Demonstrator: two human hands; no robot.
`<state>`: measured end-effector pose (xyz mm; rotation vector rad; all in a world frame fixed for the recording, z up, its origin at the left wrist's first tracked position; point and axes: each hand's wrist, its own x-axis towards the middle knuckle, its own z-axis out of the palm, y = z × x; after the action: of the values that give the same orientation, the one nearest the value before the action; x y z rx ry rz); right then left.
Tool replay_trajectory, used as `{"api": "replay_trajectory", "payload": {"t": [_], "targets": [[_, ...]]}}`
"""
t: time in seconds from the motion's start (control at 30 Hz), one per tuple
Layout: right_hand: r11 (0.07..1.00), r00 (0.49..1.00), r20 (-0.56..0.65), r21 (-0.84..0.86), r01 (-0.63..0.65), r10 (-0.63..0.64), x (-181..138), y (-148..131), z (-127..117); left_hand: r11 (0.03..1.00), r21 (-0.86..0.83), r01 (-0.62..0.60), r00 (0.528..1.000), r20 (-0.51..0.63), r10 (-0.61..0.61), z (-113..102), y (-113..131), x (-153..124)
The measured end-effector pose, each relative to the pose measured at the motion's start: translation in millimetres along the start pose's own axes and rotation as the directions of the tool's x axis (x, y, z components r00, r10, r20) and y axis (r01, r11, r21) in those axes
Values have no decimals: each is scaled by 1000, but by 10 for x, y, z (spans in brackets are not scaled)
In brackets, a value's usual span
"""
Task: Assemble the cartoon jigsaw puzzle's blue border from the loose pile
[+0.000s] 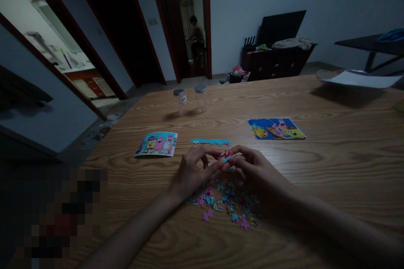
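Between the fingertips of both hands is a small red, white and light-blue jigsaw puzzle piece (226, 156); whether it is one piece or two joined cannot be made out. My left hand (197, 167) pinches it from the left, thumb and forefinger closed on it. From the other side my right hand (252, 163) grips it too. Under the hands lies a loose pile of puzzle pieces (221, 195), pink, blue and other colours, partly hidden by the fingers. A strip of joined light-blue pieces (210, 142) rests just beyond the hands.
A cartoon picture card (157, 143) lies at left, another picture sheet (277, 128) at right. Two clear jars (200, 100) with grey lids stand behind on the wooden table (331, 147). White paper (362, 79) sits at the far right. A person (197, 37) sits beyond the doorway.
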<state>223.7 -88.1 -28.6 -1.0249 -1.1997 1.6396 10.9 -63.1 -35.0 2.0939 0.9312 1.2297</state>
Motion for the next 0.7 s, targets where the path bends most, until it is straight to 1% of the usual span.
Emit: {"api": "replay_trajectory", "payload": {"t": [0.07,0.17,0.33,0.47,0.57,0.7], "targets": [[1000,1000,7,15,-10,10,-8,9,5,1000,6,8,999,-38,-8,8,-6,-8],[1000,999,46,18,-17,16,-22,19,14,1000,-3,-12,999,-31,11,15,4,-17],[999,998,59,-39,9,-7,-38,19,17,998,-58,-28,999,-40,26,19,3,-26],[996,996,92,-90,29,-20,-41,-4,18,999,-29,-29,999,-47,28,11,-40,-24],[990,992,121,-137,37,-21,-47,-23,18,997,24,-76,997,-33,76,-6,-57,-11],[981,989,144,-184,60,-34,-62,-28,14,980,78,-183,983,16,183,-34,-50,13]]}}
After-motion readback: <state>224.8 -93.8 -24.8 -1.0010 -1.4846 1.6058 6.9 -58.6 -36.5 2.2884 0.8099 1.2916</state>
